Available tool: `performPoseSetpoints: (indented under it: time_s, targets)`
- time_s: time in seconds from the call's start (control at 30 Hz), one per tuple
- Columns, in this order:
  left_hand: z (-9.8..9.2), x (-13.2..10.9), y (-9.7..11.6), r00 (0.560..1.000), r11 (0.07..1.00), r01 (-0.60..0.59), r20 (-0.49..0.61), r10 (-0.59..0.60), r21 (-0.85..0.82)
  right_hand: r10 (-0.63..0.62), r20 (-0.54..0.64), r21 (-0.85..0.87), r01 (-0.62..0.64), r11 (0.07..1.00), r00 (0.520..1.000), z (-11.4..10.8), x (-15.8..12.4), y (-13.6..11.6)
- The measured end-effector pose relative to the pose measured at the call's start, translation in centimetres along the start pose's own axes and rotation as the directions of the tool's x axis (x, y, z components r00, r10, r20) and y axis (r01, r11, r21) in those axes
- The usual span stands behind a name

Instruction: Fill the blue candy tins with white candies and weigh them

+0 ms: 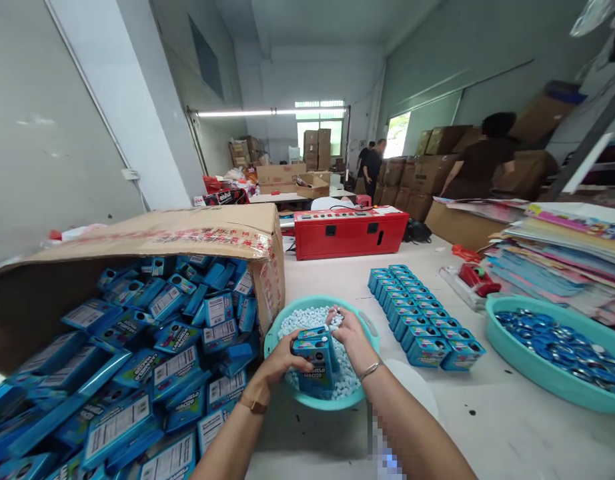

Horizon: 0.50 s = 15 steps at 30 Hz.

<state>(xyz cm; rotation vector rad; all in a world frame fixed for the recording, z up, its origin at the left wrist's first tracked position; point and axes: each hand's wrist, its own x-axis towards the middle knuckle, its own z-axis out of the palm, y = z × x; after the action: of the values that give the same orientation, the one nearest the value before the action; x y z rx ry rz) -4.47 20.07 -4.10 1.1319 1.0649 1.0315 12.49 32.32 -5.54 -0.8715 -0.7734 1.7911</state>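
Observation:
My left hand grips a small blue candy box, with what looks like a second box right behind it. The box stands upright inside a turquoise basin, among many small pale blue candies. My right hand is at the box's far right edge, its fingers curled round some of the candies. One candy shows at the top of the box, near my fingertips. The box's lower end is partly sunk in the candies.
Left, a cardboard carton lies open, full of loose blue boxes. Rows of blue boxes stand right of the basin. Beyond are a basin of shiny blue lids, a tape dispenser, stacked printed sheets and a red machine.

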Motion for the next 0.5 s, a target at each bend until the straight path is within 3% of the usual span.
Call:
performPoseSetpoints:
  time_s: [0.1,0.27,0.5]
  targets:
    - [0.3,0.1,-0.3,0.996,0.999,-0.05,-0.067,0.05,0.005,0.101,-0.097,0.182,-0.082,0.98,0.99,-0.5,-0.1,0.2]
    - [0.4,0.6,-0.1,0.96,0.941,-0.175,-0.161,0.228,0.288,0.159,-0.124,0.269,-0.121,0.956,0.98,-1.7,-0.5,0.5]
    - [0.7,0.7,0.6,0.93,0.87,-0.215,-0.18,0.322,0.444,0.226,-0.001,0.35,-0.211,0.913,0.974,-1.8,-1.4,1.0]
